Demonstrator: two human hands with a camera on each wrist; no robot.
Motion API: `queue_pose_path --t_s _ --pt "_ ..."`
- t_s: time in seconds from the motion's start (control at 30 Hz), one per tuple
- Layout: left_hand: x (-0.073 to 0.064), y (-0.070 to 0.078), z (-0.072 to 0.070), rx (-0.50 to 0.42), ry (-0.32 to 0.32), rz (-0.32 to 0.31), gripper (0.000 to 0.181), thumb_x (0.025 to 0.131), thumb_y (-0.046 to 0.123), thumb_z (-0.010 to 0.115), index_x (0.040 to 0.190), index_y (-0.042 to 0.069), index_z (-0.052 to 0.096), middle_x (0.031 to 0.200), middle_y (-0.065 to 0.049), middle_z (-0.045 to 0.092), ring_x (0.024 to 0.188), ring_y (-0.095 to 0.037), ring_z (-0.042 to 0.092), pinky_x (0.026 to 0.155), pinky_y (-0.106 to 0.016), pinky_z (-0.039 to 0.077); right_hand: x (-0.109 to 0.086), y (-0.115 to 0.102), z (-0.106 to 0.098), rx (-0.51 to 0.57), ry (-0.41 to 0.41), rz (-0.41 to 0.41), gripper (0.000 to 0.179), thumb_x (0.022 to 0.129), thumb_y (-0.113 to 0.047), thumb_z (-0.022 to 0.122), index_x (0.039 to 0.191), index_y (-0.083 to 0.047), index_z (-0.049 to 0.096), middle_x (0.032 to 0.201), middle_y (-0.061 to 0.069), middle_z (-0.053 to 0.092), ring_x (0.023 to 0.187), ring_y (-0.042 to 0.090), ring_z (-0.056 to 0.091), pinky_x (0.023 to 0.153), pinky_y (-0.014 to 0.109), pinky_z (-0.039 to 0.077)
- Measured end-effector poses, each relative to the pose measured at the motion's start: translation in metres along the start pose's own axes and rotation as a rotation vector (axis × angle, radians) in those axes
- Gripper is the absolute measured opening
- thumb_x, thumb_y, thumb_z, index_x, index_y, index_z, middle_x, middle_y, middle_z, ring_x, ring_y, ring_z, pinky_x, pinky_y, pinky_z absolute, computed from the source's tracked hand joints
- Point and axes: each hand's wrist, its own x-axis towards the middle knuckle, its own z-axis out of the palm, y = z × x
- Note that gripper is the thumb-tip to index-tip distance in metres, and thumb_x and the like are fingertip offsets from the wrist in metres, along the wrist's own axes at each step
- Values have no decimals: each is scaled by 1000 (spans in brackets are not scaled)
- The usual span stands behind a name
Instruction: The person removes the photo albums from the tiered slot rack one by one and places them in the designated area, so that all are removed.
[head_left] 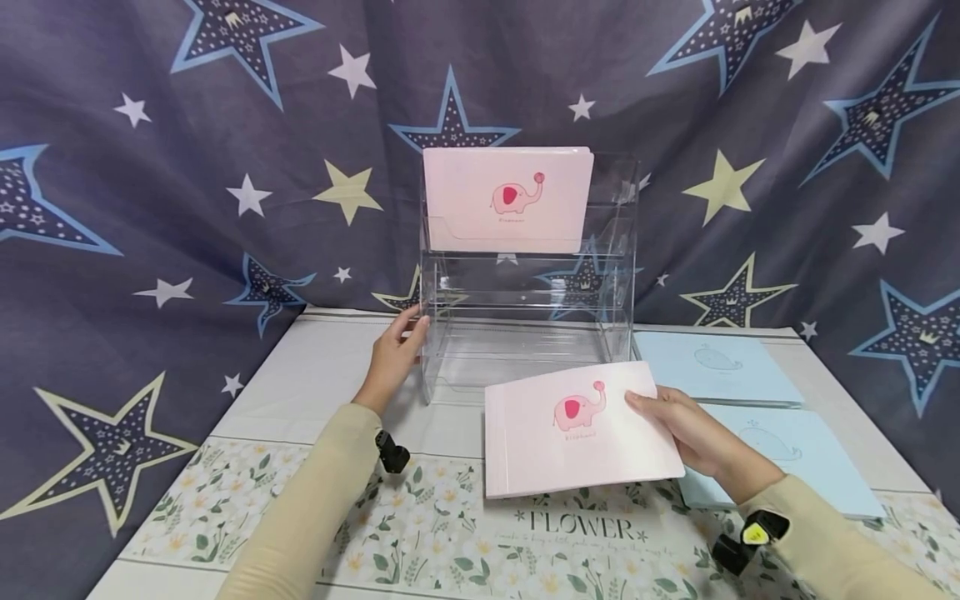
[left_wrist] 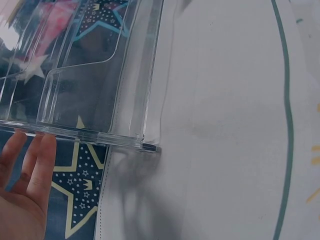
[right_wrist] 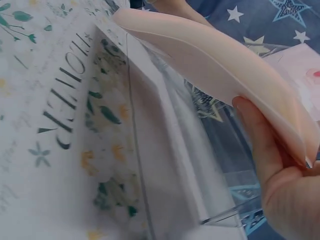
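Clear rack holds pink elephant booklets in its top tier

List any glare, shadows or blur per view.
Head: bright, with pale glare on the held pink booklet; left wrist: dimmer, soft shadow on the white table beside the clear rack; right wrist: broad shadow across the table's flowered part, lower middle looking soft.
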Motion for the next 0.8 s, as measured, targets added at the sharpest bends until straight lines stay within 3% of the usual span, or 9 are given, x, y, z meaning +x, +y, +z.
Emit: queue_pose_path --t_s 0.27,0.43,0.6,0.8 --pt "0 -1 0 25 -3 -4 51 104 45 53 148 19 50 129 -15 60 104 -30 64 78 -35 62 0 22 -4 100 8 70 46 107 -34 49 137 1 46 103 8 72 88 21 72 75 38 63" --pt "-1 -1 0 9 -2 -12 50 104 44 54 148 20 50 129 -14 60 104 -29 63 78 -36 62 1 34 -6 108 7 97 45 108 -34 49 136 1 46 102 8 72 87 20 72 74 36 63" --pt "-1 -1 0 14 -4 -8 51 104 46 53 148 21 50 129 -14 60 105 -29 63 78 -36 62 4 43 -6 75 34 114 51 107 -33 49 139 7 42 102 9 72 87 21 72 76 38 63" --pt "-1 0 1 17 -2 -5 51 104 46 53 148 21 51 128 -13 61 104 -29 64 77 -36 62 4 47 -3 0 53 128 59 108 -26 44 148 13 25 106 10 68 91 21 69 78 38 62"
